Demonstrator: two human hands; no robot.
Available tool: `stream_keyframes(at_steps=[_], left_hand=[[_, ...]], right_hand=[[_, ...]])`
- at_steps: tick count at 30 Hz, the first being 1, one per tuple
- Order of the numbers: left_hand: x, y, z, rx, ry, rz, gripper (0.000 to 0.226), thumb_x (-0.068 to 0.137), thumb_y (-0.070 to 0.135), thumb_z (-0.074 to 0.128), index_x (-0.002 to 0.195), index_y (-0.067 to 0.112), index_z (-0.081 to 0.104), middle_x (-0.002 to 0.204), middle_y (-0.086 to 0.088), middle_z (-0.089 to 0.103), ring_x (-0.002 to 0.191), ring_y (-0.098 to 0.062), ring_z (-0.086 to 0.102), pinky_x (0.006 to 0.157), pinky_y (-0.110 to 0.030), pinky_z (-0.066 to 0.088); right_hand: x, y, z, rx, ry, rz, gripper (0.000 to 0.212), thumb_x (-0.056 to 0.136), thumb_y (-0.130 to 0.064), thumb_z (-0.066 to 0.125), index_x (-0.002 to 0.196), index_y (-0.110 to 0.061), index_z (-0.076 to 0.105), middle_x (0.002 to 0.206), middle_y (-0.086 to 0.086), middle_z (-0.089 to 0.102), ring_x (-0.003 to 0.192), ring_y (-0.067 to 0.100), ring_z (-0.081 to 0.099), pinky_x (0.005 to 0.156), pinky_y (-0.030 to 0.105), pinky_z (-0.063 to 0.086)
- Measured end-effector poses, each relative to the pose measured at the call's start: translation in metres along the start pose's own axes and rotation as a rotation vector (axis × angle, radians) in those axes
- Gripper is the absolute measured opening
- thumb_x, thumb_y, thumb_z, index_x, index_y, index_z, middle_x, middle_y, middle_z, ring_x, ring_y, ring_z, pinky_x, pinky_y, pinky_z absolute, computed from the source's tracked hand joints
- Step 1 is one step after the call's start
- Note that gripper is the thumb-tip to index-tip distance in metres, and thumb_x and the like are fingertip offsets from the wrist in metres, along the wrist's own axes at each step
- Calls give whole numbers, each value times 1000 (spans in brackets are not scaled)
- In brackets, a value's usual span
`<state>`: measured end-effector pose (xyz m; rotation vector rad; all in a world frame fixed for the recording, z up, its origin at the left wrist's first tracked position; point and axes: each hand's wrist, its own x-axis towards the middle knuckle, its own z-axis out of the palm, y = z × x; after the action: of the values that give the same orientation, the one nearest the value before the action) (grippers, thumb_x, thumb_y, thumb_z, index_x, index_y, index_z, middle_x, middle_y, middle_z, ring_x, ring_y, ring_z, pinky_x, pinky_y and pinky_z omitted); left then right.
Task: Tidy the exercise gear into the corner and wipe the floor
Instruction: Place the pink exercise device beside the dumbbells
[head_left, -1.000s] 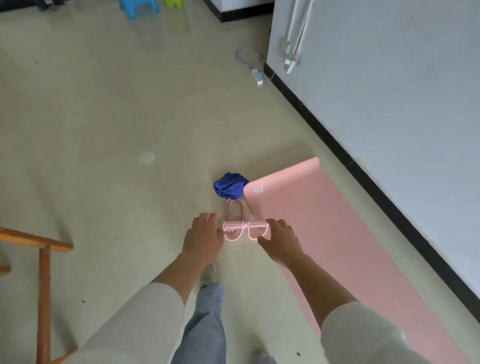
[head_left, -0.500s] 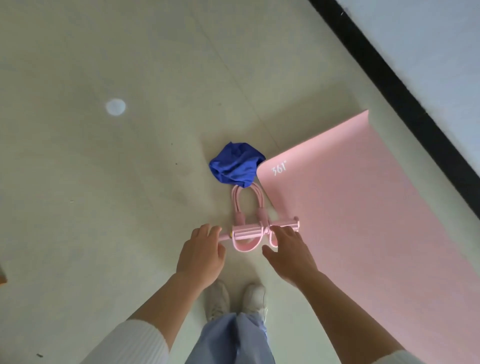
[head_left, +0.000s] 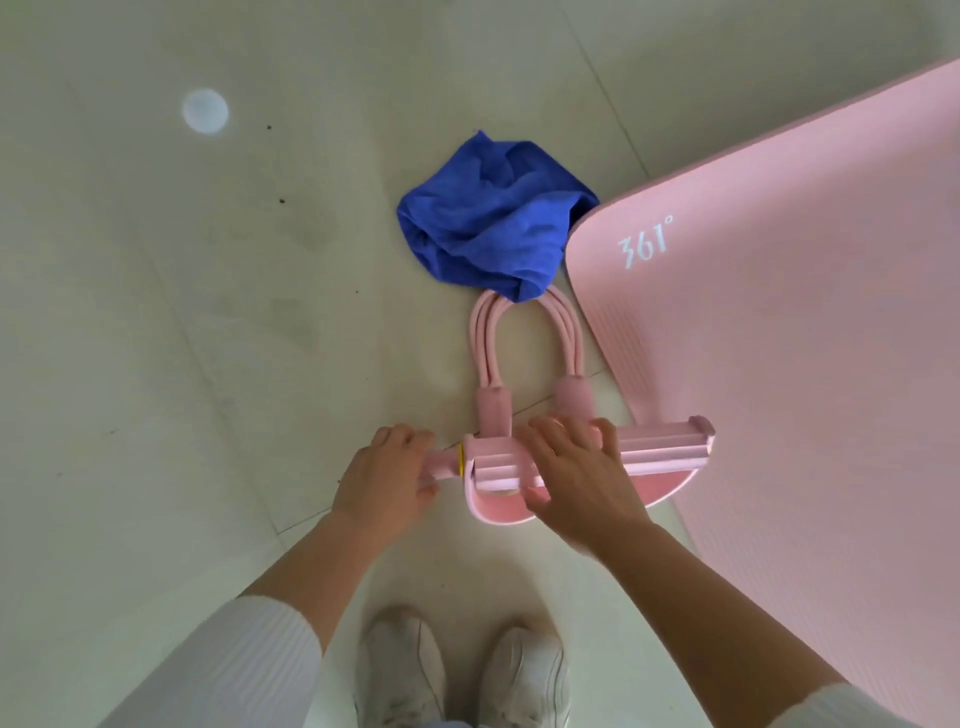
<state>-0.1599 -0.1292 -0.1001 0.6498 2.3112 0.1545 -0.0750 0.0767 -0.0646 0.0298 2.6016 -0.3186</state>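
While you are bending over the floor (head_left: 208, 322), your left hand (head_left: 387, 478) is curling its fingers round the smooth pink grip at the left end of the puller (head_left: 498, 462), just beside a thin yellow ring. Your right hand (head_left: 582, 478) is draping over the middle of the ribbed crossbar, fingers bent over its top edge and thumb tucking under the near side, so both hands are holding the same piece. The puller is lying flat in front of your shoes (head_left: 400, 670), its right end resting on the edge of the mat (head_left: 779, 364). It is matte pink plastic and foam: a straight, grooved bar with a curved strap bowing out beneath it, two padded sleeves rising from the bar, and a bundle of rubbery tubes arching away from you in a narrow U. The top of that arch is slipping under the cloth (head_left: 488, 228), a deep blue, soft, crumpled heap touching the mat's rounded corner. The mat is thick pink foam with fine ridges and a white "361°" mark near the corner. The floor is showing glossy, pale tiles with faint seams, dark specks and a round white spot at the upper left.
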Motion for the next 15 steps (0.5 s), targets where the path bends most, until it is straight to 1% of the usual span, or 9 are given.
stream_keyframes(at_steps=[1,3,5,7,9,11,13,15], left_hand=[[5,-2,8,7,1,24,44,80,27,66,122,18,56,114,-5,58,110,-29,53,80,-37,46],[11,-3,16,-16,-7,9,29,83,24,62,112,19,58,104,-3,59,101,-28,57,73,-35,44],[10,0,17,-84,-17,-17,18,87,24,58,105,19,59,98,-3,59,95,-28,59,69,-33,43],[2,6,8,-117,-11,-16,14,90,25,56,101,17,60,92,-2,57,89,-26,59,65,-31,39],[-15,13,-13,-116,2,-41,13,92,26,55,99,16,59,87,2,53,81,-22,56,63,-28,33],[-41,20,-41,-128,-14,-55,14,91,26,57,99,16,61,86,2,56,76,-18,52,64,-26,33],[-73,29,-76,-135,-73,-42,16,90,26,61,101,16,63,85,2,58,75,-15,52,65,-23,34],[-109,43,-116,-117,-126,-10,19,89,26,63,104,16,63,89,0,60,77,-13,50,68,-21,34]], right_hand=[[2,4,8,-16,39,-19,62,68,-33,76,124,-20,54,120,-2,60,114,24,54,99,48,24],[6,9,17,-24,96,-38,62,61,-27,80,119,-20,58,109,-4,64,102,23,60,95,47,25],[5,11,15,-28,134,-39,61,60,-23,80,116,-20,59,103,-4,64,94,23,61,95,47,24],[0,10,3,-39,163,-9,58,61,-20,80,115,-20,59,99,-4,64,91,24,62,95,46,23],[-12,4,-21,-20,184,45,54,64,-19,79,115,-20,59,99,-3,65,91,25,62,95,47,23],[-31,-5,-57,6,175,79,49,71,-17,73,117,-22,57,101,-3,65,94,25,62,95,47,21],[-57,-18,-101,18,126,78,47,79,-17,65,124,-24,52,109,-4,62,105,24,58,98,45,14],[-90,-32,-146,65,81,74,48,87,-18,56,133,-26,44,121,-5,57,117,22,50,102,44,9]])
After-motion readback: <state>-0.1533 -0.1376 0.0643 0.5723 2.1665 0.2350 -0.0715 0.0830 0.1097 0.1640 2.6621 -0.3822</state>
